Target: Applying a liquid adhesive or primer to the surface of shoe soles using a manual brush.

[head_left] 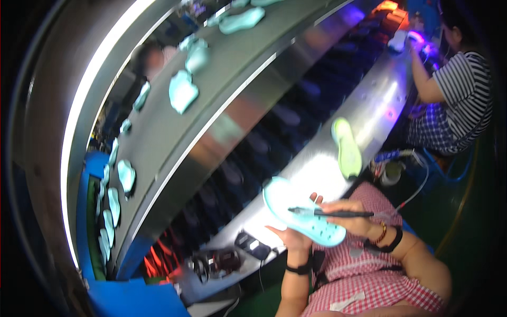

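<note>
My left hand is under a pale turquoise shoe sole, with the thumb at its near edge and fingertips showing past the far side. Small dark holes dot the end of the sole nearest me; its far half is washed out by bright light. A slim black pen-like tool is pinched in my right hand, its dark tip pointing left over the middle of the sole. Whether that tip touches the sole I cannot tell. Beyond my hands, a yellow-green sole lies on the metal worktable.
A conveyor belt curves past on the left with several turquoise pieces on it. Dark glossy objects sit at the table's near end. At the far right, a person in a striped shirt works under purple light.
</note>
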Available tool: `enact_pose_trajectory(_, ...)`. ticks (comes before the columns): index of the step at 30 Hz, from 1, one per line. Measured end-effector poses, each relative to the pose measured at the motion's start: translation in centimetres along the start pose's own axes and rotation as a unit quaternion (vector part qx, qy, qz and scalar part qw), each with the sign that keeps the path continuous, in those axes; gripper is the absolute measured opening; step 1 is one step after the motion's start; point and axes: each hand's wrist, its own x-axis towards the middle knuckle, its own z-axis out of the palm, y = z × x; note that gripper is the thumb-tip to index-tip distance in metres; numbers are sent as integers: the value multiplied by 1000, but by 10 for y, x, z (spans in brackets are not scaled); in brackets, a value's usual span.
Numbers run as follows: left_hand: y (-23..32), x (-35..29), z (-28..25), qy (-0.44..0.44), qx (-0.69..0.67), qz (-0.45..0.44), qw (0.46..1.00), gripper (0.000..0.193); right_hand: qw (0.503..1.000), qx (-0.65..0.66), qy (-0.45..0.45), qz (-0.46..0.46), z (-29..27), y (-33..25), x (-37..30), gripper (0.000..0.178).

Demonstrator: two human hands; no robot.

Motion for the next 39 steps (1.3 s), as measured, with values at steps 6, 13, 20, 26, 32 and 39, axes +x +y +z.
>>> enact_pose_trajectory(6, 11, -6, 3, 64, -4, 46, 997, 91, 994, -60, -19, -86, 14, -4, 7, 28)
enact_pose_trajectory(13, 11, -8, 0, 87, 46, 92, 991, 75, 986, -105, -121, -54, 3, -22, 33, 24)
enact_pose_trajectory(20, 8, -7, 5, 179, 35, 141, 973, 65, 970, -162, -157, -91, 12, -26, 49, 22)
enact_pose_trajectory(26, 17, -8, 4, 117, 64, 133, 982, 74, 953, -168, -236, -90, 9, -34, 43, 22)
enact_pose_trajectory(32, 16, -5, 3, 194, 48, 175, 964, 76, 976, -89, -199, -22, 5, -38, 51, 22)
enact_pose_trajectory(39, 17, -9, 3, 55, -8, 171, 984, 77, 979, 6, -200, 51, -3, -45, 47, 19)
